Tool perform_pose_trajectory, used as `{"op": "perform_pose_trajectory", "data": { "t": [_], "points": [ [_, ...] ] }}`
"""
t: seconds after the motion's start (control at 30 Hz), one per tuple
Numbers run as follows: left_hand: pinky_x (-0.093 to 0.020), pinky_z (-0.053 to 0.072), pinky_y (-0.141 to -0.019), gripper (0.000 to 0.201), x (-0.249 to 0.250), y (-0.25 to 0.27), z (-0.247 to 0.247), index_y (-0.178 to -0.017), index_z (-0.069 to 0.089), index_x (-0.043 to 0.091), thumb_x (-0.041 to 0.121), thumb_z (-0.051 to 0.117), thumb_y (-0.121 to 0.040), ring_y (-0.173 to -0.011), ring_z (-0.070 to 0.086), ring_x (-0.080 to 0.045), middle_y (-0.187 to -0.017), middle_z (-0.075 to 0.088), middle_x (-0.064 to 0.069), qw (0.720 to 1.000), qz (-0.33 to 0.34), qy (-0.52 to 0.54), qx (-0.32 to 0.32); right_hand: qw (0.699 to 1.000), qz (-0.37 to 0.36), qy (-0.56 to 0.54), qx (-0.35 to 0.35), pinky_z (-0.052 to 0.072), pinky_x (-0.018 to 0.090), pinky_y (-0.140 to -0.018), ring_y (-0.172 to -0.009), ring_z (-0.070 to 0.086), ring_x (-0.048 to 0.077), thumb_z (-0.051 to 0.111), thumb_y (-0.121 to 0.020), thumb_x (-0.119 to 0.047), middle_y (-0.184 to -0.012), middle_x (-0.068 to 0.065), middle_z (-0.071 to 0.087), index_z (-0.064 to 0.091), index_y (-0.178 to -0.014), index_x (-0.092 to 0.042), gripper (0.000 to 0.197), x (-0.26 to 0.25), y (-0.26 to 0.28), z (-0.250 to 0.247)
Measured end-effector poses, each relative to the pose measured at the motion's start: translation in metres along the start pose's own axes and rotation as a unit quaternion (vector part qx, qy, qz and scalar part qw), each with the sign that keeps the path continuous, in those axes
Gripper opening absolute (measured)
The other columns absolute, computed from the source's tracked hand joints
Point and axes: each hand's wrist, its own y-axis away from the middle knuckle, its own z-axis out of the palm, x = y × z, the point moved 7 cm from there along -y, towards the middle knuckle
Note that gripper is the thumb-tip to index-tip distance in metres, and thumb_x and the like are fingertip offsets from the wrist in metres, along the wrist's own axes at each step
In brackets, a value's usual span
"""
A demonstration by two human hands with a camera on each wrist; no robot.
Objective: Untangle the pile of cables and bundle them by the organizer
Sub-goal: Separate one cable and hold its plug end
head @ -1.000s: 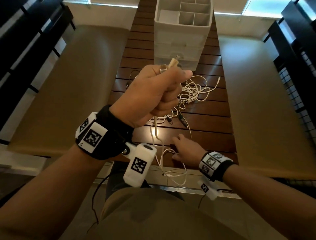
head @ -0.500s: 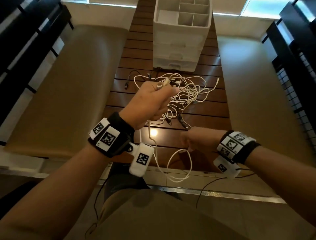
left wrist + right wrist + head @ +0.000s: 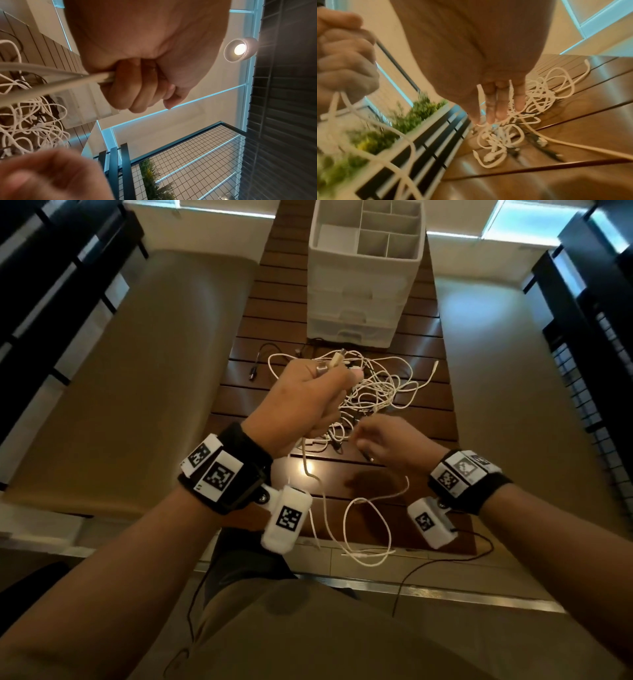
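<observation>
White cable (image 3: pixel 310 470) runs through the left hand (image 3: pixel 301 402), which is closed in a fist around it above the middle of the dark slatted wooden table (image 3: pixel 442 392). In the left wrist view the fingers (image 3: pixel 130 86) curl fully round two strands of this cable. A beige plug end (image 3: pixel 337 358) protrudes from the top of the fist. Below the fist the cable hangs down and forms a loop (image 3: pixel 368 529) past the near edge of the table.

The right hand (image 3: pixel 387 440) is above the near part of the table, just beside the left hand. In the right wrist view its fingers (image 3: pixel 491 102) are extended and close together, and their tips touch strands of the tangled pile of white and black cables (image 3: pixel 373 392). Whether they pinch a strand cannot be told.

The pile lies at the middle of the table. The white plastic drawer organizer with open top compartments (image 3: pixel 363 268) stands at the far end, just behind the pile.

Compared with 0.5 s ago, the right hand has moved forward from the near edge to the pile. The left hand remains in the same grip.
</observation>
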Motion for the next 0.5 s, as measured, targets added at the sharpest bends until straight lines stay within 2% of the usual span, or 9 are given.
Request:
{"op": "perform_pose_trajectory", "data": {
  "t": [0.07,0.13,0.2,0.27,0.33,0.37,0.4,0.47,0.5],
  "points": [
    [-0.021,0.022,-0.038,0.056,0.005,-0.003,0.002,-0.055,0.043,0.024,0.013,0.051,-0.109,-0.038,0.020,-0.015,-0.050,0.028,0.001,1.000,0.013,0.015,0.007,0.968,-0.060,-0.241,0.028,0.054,0.037,-0.101,-0.113,0.065,0.019,0.061,-0.100,-0.018,-0.120,0.002,0.068,0.064,-0.125,-0.015,0.025,-0.034,0.006,-0.013],
    [-0.021,0.023,-0.038,0.055,0.009,-0.005,0.003,-0.055,0.043,0.025,0.013,0.050,-0.109,-0.038,0.020,-0.015,-0.050,0.028,0.003,0.999,0.024,0.041,0.024,0.881,-0.081,-0.465,-0.032,0.050,0.041,-0.107,-0.119,0.062,0.028,0.061,-0.089,-0.016,-0.123,0.010,0.066,0.060,-0.124,-0.011,0.036,-0.071,0.017,-0.013],
    [-0.021,0.020,-0.037,0.055,0.014,-0.008,0.004,-0.056,0.040,0.026,0.014,0.052,-0.108,-0.039,0.018,-0.014,-0.051,0.026,0.004,0.997,0.024,0.068,0.040,0.830,-0.057,-0.547,-0.095,0.047,0.047,-0.108,-0.112,0.062,0.031,0.061,-0.082,-0.014,-0.115,0.017,0.066,0.063,-0.118,-0.007,0.037,-0.098,0.024,0.003],
    [-0.022,0.017,-0.038,0.054,0.025,-0.009,0.006,-0.059,0.035,0.025,0.015,0.052,-0.109,-0.040,0.017,-0.013,-0.051,0.024,0.003,0.996,0.030,0.072,0.039,0.877,-0.040,-0.471,-0.088,0.051,0.051,-0.102,-0.097,0.065,0.026,0.060,-0.089,-0.012,-0.102,0.021,0.069,0.072,-0.106,-0.007,0.021,-0.111,0.028,0.019],
    [-0.023,0.016,-0.038,0.053,0.042,-0.007,0.009,-0.060,0.032,0.023,0.016,0.051,-0.109,-0.038,0.018,-0.013,-0.051,0.023,0.003,0.996,0.047,0.073,0.021,0.926,-0.046,-0.361,-0.095,0.057,0.042,-0.087,-0.077,0.065,0.021,0.056,-0.102,-0.009,-0.096,0.033,0.065,0.068,-0.107,0.010,0.023,-0.117,0.032,0.039],
    [-0.023,0.016,-0.038,0.053,0.049,-0.006,0.011,-0.061,0.032,0.022,0.016,0.050,-0.109,-0.038,0.018,-0.014,-0.050,0.023,0.003,0.996,0.056,0.073,0.010,0.939,-0.028,-0.324,-0.116,0.054,0.030,-0.078,-0.070,0.061,0.014,0.052,-0.104,-0.002,-0.088,0.029,0.063,0.065,-0.105,0.014,0.021,-0.114,0.034,0.054],
    [-0.024,0.016,-0.038,0.052,0.053,-0.004,0.013,-0.061,0.031,0.022,0.017,0.050,-0.109,-0.037,0.018,-0.014,-0.050,0.023,0.003,0.996,0.061,0.070,0.000,0.943,-0.002,-0.301,-0.141,0.049,0.022,-0.071,-0.067,0.056,0.009,0.050,-0.104,0.002,-0.081,0.017,0.060,0.065,-0.099,0.007,0.017,-0.113,0.038,0.063],
    [-0.023,0.015,-0.039,0.053,0.052,0.002,0.017,-0.061,0.030,0.022,0.016,0.050,-0.110,-0.037,0.016,-0.015,-0.050,0.022,0.003,0.996,0.056,0.071,-0.011,0.944,0.027,-0.269,-0.188,0.047,0.017,-0.068,-0.067,0.055,0.003,0.051,-0.103,0.003,-0.077,-0.001,0.054,0.062,-0.086,-0.012,0.026,-0.111,0.042,0.082],
    [-0.022,0.014,-0.039,0.053,0.051,0.005,0.019,-0.061,0.029,0.021,0.016,0.050,-0.110,-0.037,0.016,-0.014,-0.050,0.021,0.003,0.996,0.052,0.077,-0.013,0.945,0.034,-0.247,-0.210,0.050,0.016,-0.070,-0.070,0.060,0.005,0.054,-0.102,0.001,-0.079,0.003,0.057,0.064,-0.089,-0.005,0.018,-0.111,0.043,0.091]
  ]
}}
